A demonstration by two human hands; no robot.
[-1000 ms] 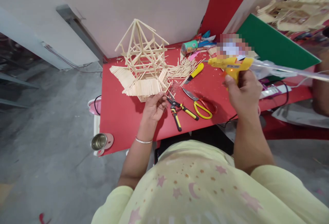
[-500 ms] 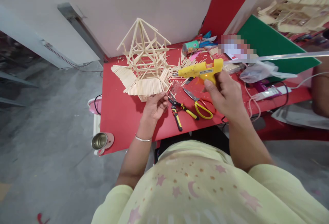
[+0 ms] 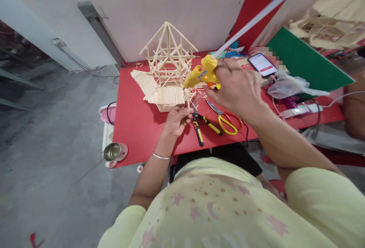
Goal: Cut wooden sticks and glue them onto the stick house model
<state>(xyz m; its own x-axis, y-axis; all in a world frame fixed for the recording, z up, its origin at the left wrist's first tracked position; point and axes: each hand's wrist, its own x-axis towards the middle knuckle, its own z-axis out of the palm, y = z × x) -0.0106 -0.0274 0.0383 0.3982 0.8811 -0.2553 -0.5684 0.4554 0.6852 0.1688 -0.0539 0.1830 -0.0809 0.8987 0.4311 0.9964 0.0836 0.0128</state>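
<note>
A house frame of thin wooden sticks (image 3: pixel 167 69) stands on the red table (image 3: pixel 137 119), with flat stick panels at its base. My left hand (image 3: pixel 177 120) is pinched on a small stick, just in front of the lower panel. My right hand (image 3: pixel 238 88) grips a yellow glue gun (image 3: pixel 201 74). Its nozzle points left at the panel's right edge, close to the stick. A long clear glue stick (image 3: pixel 256 16) juts from the gun's rear toward the upper right.
Yellow-handled cutters (image 3: pixel 201 122) and yellow scissors (image 3: pixel 224 117) lie right of my left hand. Loose sticks litter the table behind the gun. A phone (image 3: pixel 262 64), plastic bag (image 3: pixel 288 86), power strip (image 3: pixel 302 109) and green board (image 3: pixel 305 60) sit at right. A steel cup (image 3: pixel 112 152) stands on a small stand beside the table's left corner.
My right hand has carried the glue gun leftward from the table's right side to the stick house. My left hand has stayed in place by the panel.
</note>
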